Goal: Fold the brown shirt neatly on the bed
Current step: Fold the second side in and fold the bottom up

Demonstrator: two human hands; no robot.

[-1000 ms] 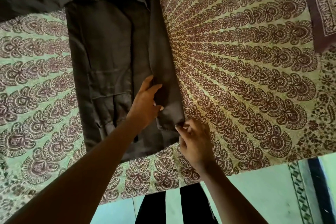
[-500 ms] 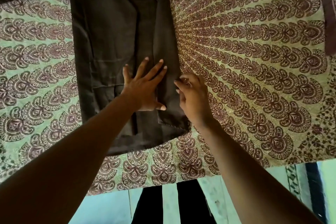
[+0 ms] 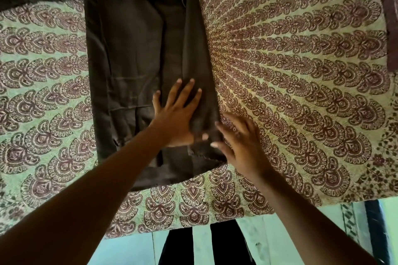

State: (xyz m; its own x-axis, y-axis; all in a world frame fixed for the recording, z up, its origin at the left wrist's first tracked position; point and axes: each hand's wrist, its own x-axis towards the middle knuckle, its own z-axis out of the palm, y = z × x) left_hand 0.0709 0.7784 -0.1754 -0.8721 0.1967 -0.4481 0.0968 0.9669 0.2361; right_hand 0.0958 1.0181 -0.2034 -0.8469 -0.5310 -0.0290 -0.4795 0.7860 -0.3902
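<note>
Head view: brown shirt (image 3: 133,66) lies on bed (image 3: 301,71), long axis 12–6. Left hand (image 3: 176,118) flat, fingers spread, pressing folded strip; right hand (image 3: 239,140) open, fingertips at the shirt's 3 o'clock edge.

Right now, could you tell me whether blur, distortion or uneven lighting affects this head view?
Head view: the right hand is smeared by motion blur, while the left hand on the brown shirt is sharper; wide-angle distortion bends the bedspread edge; both forearms sit in shadow near the frame bottom; no glare shows.
</note>
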